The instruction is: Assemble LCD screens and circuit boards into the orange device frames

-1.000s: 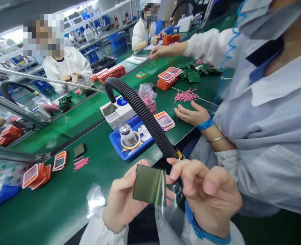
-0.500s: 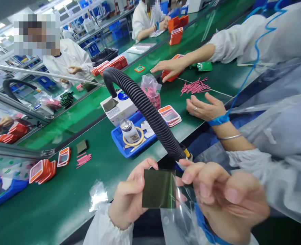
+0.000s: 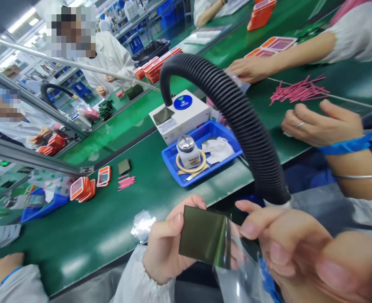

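Low in the middle of the view, my left hand (image 3: 167,246) is closed on a dark olive, glossy square sheet (image 3: 201,233), thumb on its left edge and fingers behind. A clear protective film (image 3: 236,280) curls off the sheet's right edge and hangs down in front of my body. My right hand (image 3: 299,252) is to the right with fingers bent, pinching the film near its upper edge; the exact contact is partly hidden. A crumpled piece of clear film (image 3: 142,226) lies on the green table just left of my left hand.
A black ribbed hose (image 3: 226,97) arches over a blue tray (image 3: 182,179) with a metal-topped bottle (image 3: 188,151). Behind stands a white box (image 3: 182,122). Pink strips (image 3: 126,182) and orange-framed pieces (image 3: 83,188) lie left. A co-worker's hand (image 3: 324,124) is close on the right, near more pink strips.
The clear film has come further off the sheet as my right hand moved right. The view has shifted left. A co-worker's outstretched hand has moved back behind the hose.
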`<state>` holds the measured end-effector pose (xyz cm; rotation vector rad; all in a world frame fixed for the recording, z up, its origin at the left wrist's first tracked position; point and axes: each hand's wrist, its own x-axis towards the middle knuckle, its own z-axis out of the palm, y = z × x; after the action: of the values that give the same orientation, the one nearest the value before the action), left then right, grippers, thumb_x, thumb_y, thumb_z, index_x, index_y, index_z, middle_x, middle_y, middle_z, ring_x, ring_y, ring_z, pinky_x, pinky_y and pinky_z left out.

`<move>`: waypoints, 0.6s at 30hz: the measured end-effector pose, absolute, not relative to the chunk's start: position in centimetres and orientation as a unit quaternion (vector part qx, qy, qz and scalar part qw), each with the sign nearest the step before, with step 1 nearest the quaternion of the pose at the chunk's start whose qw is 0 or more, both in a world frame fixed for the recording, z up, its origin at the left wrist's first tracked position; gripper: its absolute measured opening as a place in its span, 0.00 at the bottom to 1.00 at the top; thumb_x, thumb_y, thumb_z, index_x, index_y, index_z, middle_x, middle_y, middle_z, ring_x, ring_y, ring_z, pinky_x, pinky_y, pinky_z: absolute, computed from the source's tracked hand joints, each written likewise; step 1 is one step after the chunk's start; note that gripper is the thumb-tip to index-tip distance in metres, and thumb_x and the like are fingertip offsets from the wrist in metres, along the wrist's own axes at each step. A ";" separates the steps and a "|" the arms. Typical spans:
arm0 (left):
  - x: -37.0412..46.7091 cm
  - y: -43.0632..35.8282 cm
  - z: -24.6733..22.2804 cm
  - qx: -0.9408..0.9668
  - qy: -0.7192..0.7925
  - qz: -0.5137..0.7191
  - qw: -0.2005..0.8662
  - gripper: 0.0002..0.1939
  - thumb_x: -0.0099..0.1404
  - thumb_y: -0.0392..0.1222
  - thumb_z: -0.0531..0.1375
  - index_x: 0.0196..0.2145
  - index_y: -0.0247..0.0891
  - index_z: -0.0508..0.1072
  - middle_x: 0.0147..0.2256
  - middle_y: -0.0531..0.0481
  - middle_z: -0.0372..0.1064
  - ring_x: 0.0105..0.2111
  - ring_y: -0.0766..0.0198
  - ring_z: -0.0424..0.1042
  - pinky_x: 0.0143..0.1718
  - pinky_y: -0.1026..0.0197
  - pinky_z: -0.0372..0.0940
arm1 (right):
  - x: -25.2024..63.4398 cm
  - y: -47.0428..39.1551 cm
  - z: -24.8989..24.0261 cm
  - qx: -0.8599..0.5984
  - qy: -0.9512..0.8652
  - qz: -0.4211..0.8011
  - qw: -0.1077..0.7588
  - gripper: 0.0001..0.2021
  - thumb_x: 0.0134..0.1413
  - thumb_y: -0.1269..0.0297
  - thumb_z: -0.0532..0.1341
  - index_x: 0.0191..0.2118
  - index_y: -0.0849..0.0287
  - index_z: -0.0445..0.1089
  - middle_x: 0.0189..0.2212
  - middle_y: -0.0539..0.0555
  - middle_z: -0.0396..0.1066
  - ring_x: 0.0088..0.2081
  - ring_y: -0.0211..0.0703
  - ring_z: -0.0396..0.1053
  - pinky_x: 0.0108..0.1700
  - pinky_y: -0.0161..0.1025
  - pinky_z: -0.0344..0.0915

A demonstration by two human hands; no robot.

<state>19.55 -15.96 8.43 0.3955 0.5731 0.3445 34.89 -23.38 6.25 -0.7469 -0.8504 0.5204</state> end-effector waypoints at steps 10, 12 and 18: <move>16.9 -15.7 8.4 0.188 0.283 0.211 0.917 0.22 0.51 0.53 0.66 0.38 0.37 0.67 0.29 0.49 0.68 0.29 0.61 0.71 0.34 0.60 0.63 | 32.9 -22.5 3.4 -0.268 -0.450 0.317 0.790 0.09 0.61 0.68 0.53 0.36 0.47 0.67 0.22 0.49 0.71 0.31 0.48 0.76 0.49 0.60 0.70; 16.5 -15.6 8.3 0.196 0.276 0.216 0.916 0.23 0.51 0.54 0.66 0.38 0.37 0.66 0.28 0.49 0.69 0.31 0.57 0.73 0.37 0.56 0.64 | 32.6 -22.0 3.6 -0.283 -0.444 0.311 0.791 0.11 0.56 0.74 0.57 0.37 0.46 0.67 0.21 0.48 0.70 0.29 0.47 0.76 0.47 0.59 0.71; 16.0 -15.1 7.9 0.217 0.237 0.220 0.921 0.20 0.55 0.52 0.64 0.39 0.38 0.64 0.33 0.43 0.74 0.35 0.49 0.76 0.40 0.49 0.66 | 32.5 -21.1 4.6 -0.284 -0.416 0.325 0.801 0.12 0.60 0.65 0.58 0.24 0.54 0.61 0.16 0.48 0.64 0.25 0.43 0.73 0.41 0.50 0.75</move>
<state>16.00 -15.10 7.89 0.4449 0.4870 0.4519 32.47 -21.13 4.60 -0.6090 -0.8924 0.6961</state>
